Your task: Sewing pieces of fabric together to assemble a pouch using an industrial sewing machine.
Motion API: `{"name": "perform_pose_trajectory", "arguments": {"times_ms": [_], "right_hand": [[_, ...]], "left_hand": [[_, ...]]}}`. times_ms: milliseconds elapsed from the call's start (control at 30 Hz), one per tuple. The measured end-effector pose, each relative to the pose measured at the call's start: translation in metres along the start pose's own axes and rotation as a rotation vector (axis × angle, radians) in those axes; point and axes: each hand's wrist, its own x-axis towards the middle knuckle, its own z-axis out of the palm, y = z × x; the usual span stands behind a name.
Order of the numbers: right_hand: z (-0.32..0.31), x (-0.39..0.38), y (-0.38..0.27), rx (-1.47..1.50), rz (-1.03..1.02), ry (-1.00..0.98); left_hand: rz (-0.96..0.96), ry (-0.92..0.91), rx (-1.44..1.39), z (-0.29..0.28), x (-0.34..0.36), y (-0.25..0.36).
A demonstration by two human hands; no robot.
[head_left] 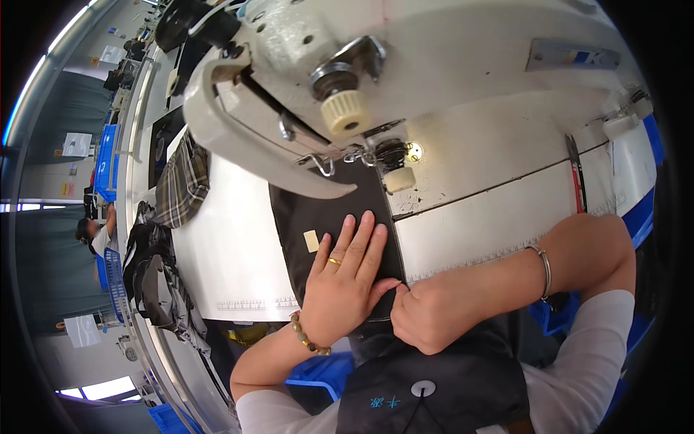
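Note:
A black fabric piece (300, 217) lies on the white sewing table, its far end under the needle area of a sewing machine (463, 65). A small cream patch (311, 241) sits on its left part. My left hand (341, 289) rests flat on the fabric with fingers stretched forward, its thumb reaching to the right edge. Right beside that thumb, my right hand (434, 311) is closed, pinching the fabric's near right edge; its fingertips are partly hidden.
Red-handled snips (576, 173) lie at the right of the table. On the left are plaid fabric (184, 184) and a heap of dark cloth (155, 271). The machine's curved white guard (246, 163) overhangs the fabric. A blue bin (322, 372) stands below the table.

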Motion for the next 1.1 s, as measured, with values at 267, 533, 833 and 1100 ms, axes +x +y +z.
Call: {"name": "perform_pose_trajectory", "arguments": {"times_ms": [267, 533, 833, 1100], "right_hand": [[-0.001, 0.000, 0.006, -0.089, 0.065, -0.103], [0.001, -0.004, 0.038, -0.199, 0.061, -0.142], [0.008, -0.007, 0.063, -0.306, 0.225, -0.097], [-0.001, -0.005, 0.066, -0.203, 0.463, -0.211]], "left_hand": [[0.010, 0.068, -0.013, 0.007, 0.000, -0.006], [0.032, 0.172, -0.022, 0.011, 0.026, -0.031], [0.083, 0.266, 0.005, 0.010, 0.057, -0.059], [0.159, 0.377, -0.001, 0.008, 0.070, -0.075]]}}
